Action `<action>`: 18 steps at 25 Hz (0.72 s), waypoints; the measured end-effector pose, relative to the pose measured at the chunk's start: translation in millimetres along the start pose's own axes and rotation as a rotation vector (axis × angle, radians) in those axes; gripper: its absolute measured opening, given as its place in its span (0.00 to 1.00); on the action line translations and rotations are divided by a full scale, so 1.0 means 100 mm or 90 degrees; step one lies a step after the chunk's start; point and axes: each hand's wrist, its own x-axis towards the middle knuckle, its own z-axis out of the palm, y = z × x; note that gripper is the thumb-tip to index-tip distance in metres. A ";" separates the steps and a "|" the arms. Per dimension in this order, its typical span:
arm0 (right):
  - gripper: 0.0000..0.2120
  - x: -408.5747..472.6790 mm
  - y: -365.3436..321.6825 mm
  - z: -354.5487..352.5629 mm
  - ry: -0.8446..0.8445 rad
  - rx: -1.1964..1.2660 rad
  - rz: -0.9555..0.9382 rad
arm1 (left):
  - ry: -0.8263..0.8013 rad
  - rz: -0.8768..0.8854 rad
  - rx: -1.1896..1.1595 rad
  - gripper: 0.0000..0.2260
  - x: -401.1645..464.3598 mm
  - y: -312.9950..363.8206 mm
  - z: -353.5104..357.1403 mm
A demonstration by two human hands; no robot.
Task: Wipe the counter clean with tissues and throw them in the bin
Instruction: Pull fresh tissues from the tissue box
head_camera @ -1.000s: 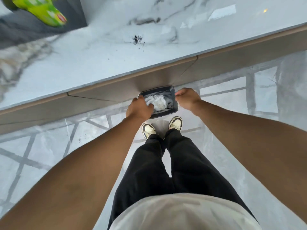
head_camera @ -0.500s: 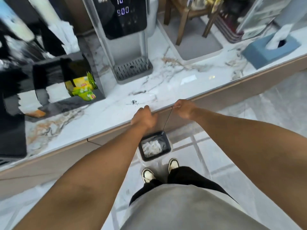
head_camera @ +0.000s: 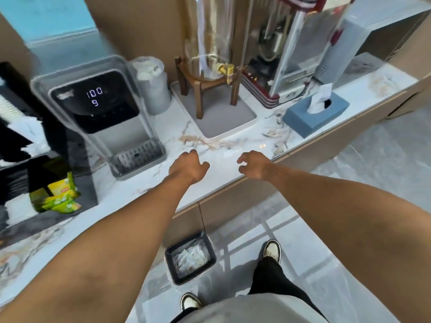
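Note:
The white marble counter [head_camera: 224, 173] runs from lower left to upper right. My left hand [head_camera: 189, 167] hovers over its front part, fingers loosely curled, holding nothing. My right hand [head_camera: 254, 164] hangs beside it near the counter's edge, fingers apart and empty. A blue tissue box [head_camera: 314, 114] with a white tissue sticking up stands on the counter to the right of my hands. On the floor below the counter sits a small dark bin [head_camera: 190, 257] holding crumpled white tissues, just left of my feet.
A water dispenser [head_camera: 98, 113] with a lit display stands left of my hands. Behind are a grey tray [head_camera: 221, 113] with a wooden stand and glass jar, and a red machine [head_camera: 279, 66]. Yellow-green packets [head_camera: 58, 197] lie in a black organiser at left.
My hands have risen from the bin on the floor to above the counter. My view has lifted from the bin to the countertop, and the hands have opened.

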 end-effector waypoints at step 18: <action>0.12 1.25 3.07 -2.36 0.194 0.142 0.051 | -0.005 0.136 -0.006 0.21 1.77 3.73 0.51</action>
